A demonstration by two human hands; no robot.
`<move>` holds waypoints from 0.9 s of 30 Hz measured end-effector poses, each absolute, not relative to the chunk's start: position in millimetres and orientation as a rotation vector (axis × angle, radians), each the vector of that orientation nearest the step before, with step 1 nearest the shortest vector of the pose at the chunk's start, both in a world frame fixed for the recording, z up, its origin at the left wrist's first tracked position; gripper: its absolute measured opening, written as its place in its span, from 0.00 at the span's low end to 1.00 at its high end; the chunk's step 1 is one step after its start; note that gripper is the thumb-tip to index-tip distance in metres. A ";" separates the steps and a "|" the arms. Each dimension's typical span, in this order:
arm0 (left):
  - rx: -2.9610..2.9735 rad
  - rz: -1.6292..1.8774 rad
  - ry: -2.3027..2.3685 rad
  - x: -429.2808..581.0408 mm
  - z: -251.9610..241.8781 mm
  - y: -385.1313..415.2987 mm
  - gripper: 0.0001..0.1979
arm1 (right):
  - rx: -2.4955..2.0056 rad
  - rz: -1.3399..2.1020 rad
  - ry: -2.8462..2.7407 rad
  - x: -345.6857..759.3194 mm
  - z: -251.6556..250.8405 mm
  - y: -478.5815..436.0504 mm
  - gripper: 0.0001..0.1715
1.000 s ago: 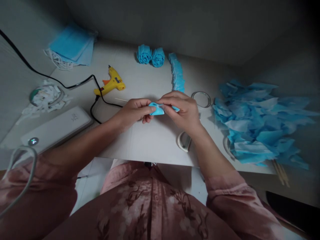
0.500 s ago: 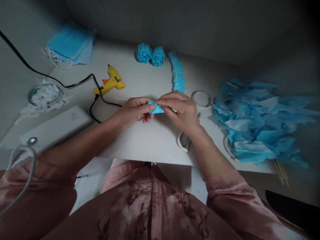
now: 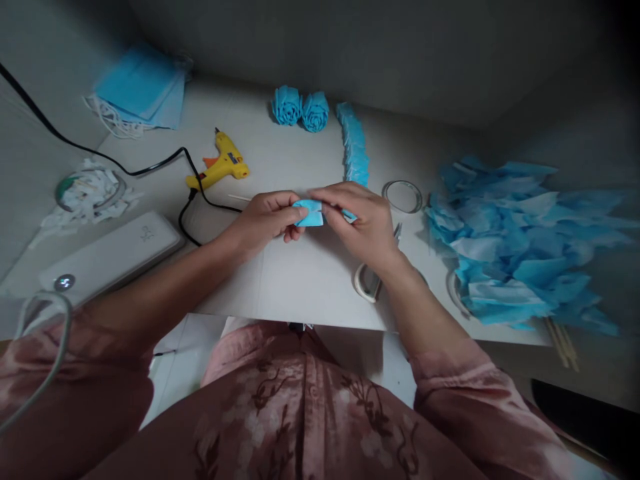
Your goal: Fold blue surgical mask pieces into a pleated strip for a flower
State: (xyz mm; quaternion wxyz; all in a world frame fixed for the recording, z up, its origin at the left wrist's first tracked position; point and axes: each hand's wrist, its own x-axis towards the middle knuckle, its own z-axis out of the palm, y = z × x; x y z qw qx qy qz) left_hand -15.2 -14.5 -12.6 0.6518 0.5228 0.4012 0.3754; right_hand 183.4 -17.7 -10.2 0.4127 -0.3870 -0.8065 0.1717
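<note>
Between my hands, above the middle of the table (image 3: pixel 295 287), is a small folded piece of blue mask-like fabric (image 3: pixel 311 215). My left hand (image 3: pixel 275 217) pinches its left end between thumb and fingers. At its right edge, my right hand (image 3: pixel 360 217) has thumb and fingertips pressed together on the fabric. A bit of blue also shows among the right fingers; I cannot tell whether it is the same piece. Beyond the right hand lies a row of overlapping folded blue pieces (image 3: pixel 354 143). Scissors (image 3: pixel 369 283) lie partly hidden under my right wrist.
Two blue fabric roses (image 3: pixel 301 109) sit at the back. A yellow glue gun (image 3: pixel 223 161) with a black cord, a white power bank (image 3: pixel 117 257) and blue masks (image 3: pixel 140 87) are left. A tape roll (image 3: pixel 403 197) and a pile of blue fabric pieces (image 3: pixel 515 247) are right.
The fabric between my hands has turned from a pointed fold to a flatter, squarer shape. A blue bit now shows among my right fingers. Both hands stay nearly in place.
</note>
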 end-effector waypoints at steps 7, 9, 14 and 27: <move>1.329 0.890 0.985 -15.9 -11.3 -14.9 0.08 | -1.166 1.175 -1.593 180.9 -5.3 -16.2 0.28; 1.350 0.903 0.978 -15.8 -10.7 -14.9 0.08 | -1.171 1.321 -1.539 180.4 -2.6 -15.9 0.31; 1.364 0.917 1.003 -15.2 -11.7 -13.9 0.06 | -1.137 1.359 -1.543 178.6 3.2 -18.1 0.28; 1.195 0.920 1.021 -14.9 -9.2 -13.6 0.14 | -1.110 1.168 -1.577 178.1 -1.9 -14.8 0.10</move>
